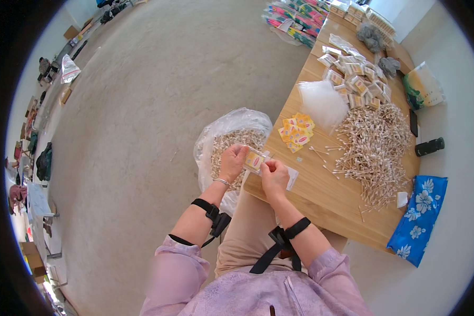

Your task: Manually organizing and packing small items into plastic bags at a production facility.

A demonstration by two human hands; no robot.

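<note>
A worker's two hands meet over the near corner of a wooden table (321, 208), a small clear packet (254, 160) between them. The left hand (233, 163) is clamped on the packet's left edge, thumb on top; the right hand (274, 178) pinches its right edge, fingertips together. A yellow card shows through the plastic; whether cotton swabs lie behind it cannot be told.

Further up the table, a pile of filled packs (357, 79) looks like finished work, with more stacked packs (348, 10) at the far end. Much appears to be left — a broad heap of loose swabs (376, 152) spreads along the right side, and a handful of yellow cards (297, 130) lies near the hands, beside a stack of clear sleeves (324, 104) that look flat and unfilled. The packet in hand seems partway done.

Below the table's edge stands a large clear plastic bag (242, 116), its mouth wide — loose swabs (231, 141) fill it. Against the wall leans a green-and-yellow pouch (425, 87), contents hidden.
</note>
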